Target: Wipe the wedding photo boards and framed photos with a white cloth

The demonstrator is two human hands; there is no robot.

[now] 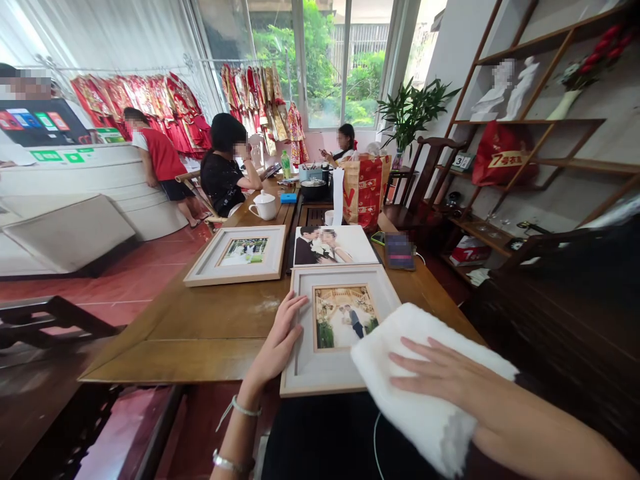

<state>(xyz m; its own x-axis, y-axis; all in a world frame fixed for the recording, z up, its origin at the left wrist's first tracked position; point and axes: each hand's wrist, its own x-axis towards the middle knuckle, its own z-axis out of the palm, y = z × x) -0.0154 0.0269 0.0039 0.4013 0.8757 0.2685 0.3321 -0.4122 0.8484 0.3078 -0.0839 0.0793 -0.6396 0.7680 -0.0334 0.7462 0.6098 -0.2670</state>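
A light wooden picture frame lies at the table's near edge, around a photo of a couple under an arch. My left hand grips its left side, with fingers and thumb resting over the edge. Over the lower right corner of this frame lies a white cloth, hiding that part. My right hand presses flat on the cloth, fingers spread. Just behind is a couple's close-up photo print, touching or nearly touching the frame. A second framed photo sits to the left.
On the wooden table are a white teapot, a red paper bag, a black pot and a phone. Several people are around the room, one seated at left. A dark chair and shelves stand right.
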